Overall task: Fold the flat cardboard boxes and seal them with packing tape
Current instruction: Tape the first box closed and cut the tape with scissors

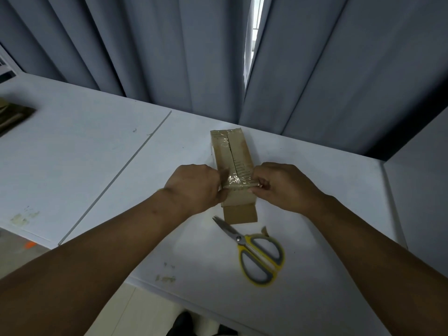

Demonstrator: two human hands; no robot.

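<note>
Head camera shows yellow-handled scissors (238, 238) nearest on the white table (322, 275), then the left hand (194, 187) and right hand (283, 185), fingers curled, pinching a glossy tape strip (236, 179) across the cardboard box (238, 151) mid-table, grey curtains (169, 49) behind.

Both bare forearms reach in from the lower corners and converge at centre, backs of hands up, left hand (194, 187) and right hand (284, 187) facing each other with fingers curled, each pinching one side of the cardboard box (232, 151) at its near taped edge.
</note>
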